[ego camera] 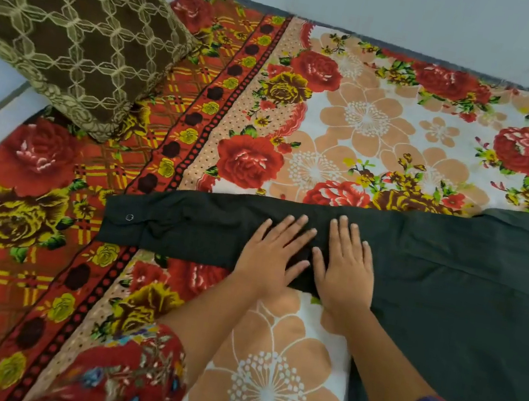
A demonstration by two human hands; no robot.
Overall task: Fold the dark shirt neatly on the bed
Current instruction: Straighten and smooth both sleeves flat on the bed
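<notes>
Both palms flat on the sleeve

Left hand [270, 253] and right hand [346, 265] lay open on the dark cotton shirt [451, 282]; its sleeve ran sideways, cuff [124, 221] pointing left of them.

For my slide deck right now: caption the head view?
Both hands flatten the dark shirt's sleeve on a floral bedsheet.

You had open bed [356, 117] beyond the shirt [451, 282] and left of its sleeve [166, 223]; only the pillow [67, 16] at the far left corner blocked passage.
</notes>
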